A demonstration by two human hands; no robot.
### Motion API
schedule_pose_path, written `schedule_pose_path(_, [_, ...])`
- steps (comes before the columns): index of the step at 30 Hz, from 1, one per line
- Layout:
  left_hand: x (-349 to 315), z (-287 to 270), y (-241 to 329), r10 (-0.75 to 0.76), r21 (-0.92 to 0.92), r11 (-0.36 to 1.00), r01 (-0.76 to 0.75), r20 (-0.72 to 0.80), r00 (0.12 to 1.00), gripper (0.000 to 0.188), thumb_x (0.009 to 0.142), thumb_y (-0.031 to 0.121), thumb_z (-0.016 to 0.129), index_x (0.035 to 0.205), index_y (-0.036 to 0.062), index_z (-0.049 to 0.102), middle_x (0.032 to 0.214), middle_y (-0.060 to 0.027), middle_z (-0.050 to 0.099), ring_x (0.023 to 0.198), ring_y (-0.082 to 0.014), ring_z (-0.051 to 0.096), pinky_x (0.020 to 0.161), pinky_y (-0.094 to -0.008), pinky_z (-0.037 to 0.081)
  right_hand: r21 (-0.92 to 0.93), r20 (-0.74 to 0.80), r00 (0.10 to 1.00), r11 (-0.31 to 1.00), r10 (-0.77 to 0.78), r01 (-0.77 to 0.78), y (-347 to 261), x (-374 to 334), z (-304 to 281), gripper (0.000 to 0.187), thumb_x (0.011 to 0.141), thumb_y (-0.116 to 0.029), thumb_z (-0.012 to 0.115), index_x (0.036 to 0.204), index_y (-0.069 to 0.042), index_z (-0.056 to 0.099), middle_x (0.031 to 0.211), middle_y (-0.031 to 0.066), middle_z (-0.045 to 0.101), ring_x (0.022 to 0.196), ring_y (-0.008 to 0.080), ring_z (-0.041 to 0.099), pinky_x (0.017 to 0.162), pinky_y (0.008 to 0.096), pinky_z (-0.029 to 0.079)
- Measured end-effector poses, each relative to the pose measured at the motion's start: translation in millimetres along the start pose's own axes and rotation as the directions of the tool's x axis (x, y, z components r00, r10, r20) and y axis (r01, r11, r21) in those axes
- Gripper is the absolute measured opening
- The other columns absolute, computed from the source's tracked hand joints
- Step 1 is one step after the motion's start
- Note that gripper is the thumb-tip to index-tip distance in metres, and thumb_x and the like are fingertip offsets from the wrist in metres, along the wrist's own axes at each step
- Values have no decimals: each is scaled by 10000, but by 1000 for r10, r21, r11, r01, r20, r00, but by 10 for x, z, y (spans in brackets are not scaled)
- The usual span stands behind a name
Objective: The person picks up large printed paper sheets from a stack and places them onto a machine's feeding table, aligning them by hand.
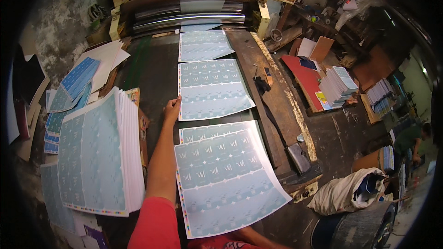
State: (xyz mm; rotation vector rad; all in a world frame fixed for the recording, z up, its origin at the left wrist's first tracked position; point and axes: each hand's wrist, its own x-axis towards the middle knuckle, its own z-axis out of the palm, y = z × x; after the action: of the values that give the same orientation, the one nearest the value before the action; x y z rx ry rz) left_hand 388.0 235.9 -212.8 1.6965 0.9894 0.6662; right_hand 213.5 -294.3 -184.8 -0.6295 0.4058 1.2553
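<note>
My left hand (pixel 172 109) reaches forward to the left edge of a printed sheet (pixel 214 90), its fingers curled closed at that edge. The sheet is pale blue-green with rows of rounded panels. Closer to me, another printed sheet (pixel 226 180) of the same design hangs in front of my body, its right side curving, with a further sheet showing behind its top edge. Only part of my right forearm (pixel 256 237) shows below this near sheet; the right hand is hidden by it. Farther up, one more printed sheet (pixel 205 45) lies by the rollers.
A machine with metal rollers (pixel 189 20) spans the far end of the dark bed. A tall stack of printed sheets (pixel 99 157) stands at left. At right are a wooden rail (pixel 286 106), a metal box (pixel 299 158), a white sack (pixel 346 191), stacked paper (pixel 337 87) and another person (pixel 410 140).
</note>
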Motion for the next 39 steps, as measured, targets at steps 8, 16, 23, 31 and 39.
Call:
schedule_pose_path(8, [448, 0, -241, 138, -313, 923, -223, -270, 953, 607, 950, 510, 562, 1239, -24, 545, 1109, -130, 621, 974, -194, 618, 846, -318, 513, 260, 23, 1000, 966, 1, -7, -321, 449, 156, 394, 935, -229, 606, 1213, 30, 506, 1002, 173, 631, 834, 248, 639, 777, 435, 575])
schedule_pose_path(16, [456, -87, -243, 87, -423, 888, -179, -227, 970, 660, 972, 517, 501, 1254, -80, 507, 1202, -245, 579, 1066, -288, 617, 889, -363, 541, 442, 26, 999, 897, -32, 17, -434, 720, 264, 397, 939, -228, 598, 1218, 39, 506, 1024, 185, 632, 852, 256, 646, 782, 448, 582])
schedule_pose_path(23, [494, -140, -210, 49, -489, 859, -149, -211, 976, 732, 985, 549, 433, 1277, -122, 470, 1219, -276, 558, 1110, -310, 601, 940, -376, 520, 82, 26, 918, 914, 396, -397, -1030, 832, 700, 333, 957, -203, 588, 1205, 5, 510, 1081, 179, 614, 921, 266, 657, 809, 455, 591])
schedule_pose_path(31, [523, -158, -242, 50, -523, 839, -150, -201, 978, 753, 985, 557, 422, 1272, -138, 468, 1240, -297, 542, 1153, -333, 581, 978, -402, 501, -286, -147, 953, 912, 263, -296, -1395, 1320, 938, 520, 975, -359, 554, 1273, 36, 393, 980, 267, 632, 742, 241, 658, 621, 429, 603])
schedule_pose_path(39, [524, -118, -259, 66, -516, 835, -191, -251, 966, 764, 979, 556, 442, 1260, -153, 469, 1240, -310, 539, 1176, -354, 571, 1001, -405, 486, -356, -142, 973, 907, 184, -223, -1240, 1116, 976, 488, 980, -341, 547, 1266, 27, 402, 913, 254, 634, 774, 269, 658, 631, 463, 601])
